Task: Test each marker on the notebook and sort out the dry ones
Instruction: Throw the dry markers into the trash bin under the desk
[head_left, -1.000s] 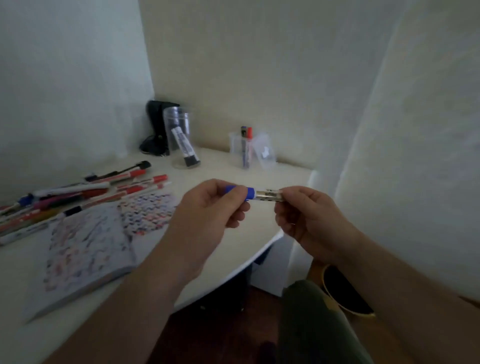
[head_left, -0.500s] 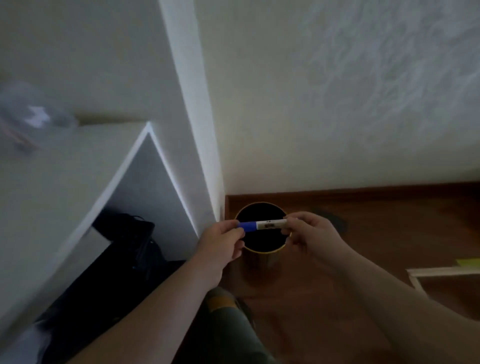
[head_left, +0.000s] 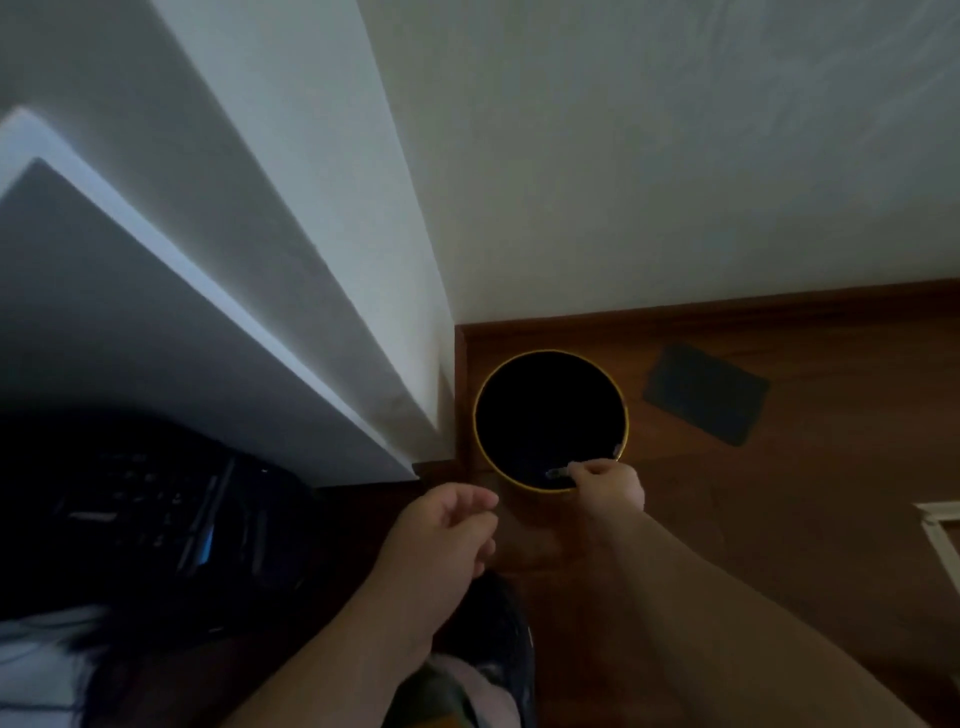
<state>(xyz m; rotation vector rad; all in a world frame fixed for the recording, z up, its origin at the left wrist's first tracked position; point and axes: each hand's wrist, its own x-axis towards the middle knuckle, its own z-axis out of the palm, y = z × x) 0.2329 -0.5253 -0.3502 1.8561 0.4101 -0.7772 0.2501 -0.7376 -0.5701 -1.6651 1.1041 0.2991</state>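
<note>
- Blue-capped or not, the marker (head_left: 558, 472) is hard to make out in this dim light; only a short, pale stub shows, poking from the right hand (head_left: 605, 486) over the near rim of the bin (head_left: 621, 400).
- The right hand's fingers are curled round that stub, pinching it just above the dark mouth of the bin, so the marker is not yet dropped.
- The left hand (head_left: 447, 525) hangs a little apart on the near left side, fingers loosely curled and holding nothing.
- The bin is a round black one with a yellow rim, standing on the wooden floor (head_left: 779, 519) in the corner where the white desk panel (head_left: 311, 260) meets the wall.
- A dark flat rectangle (head_left: 705, 393) lies on the floor beyond the bin; what it is I cannot tell.
- Judging by this, one marker has been found dry and is about to be discarded. The notebook and the other markers are out of view, so how many are left to test cannot be said.
</note>
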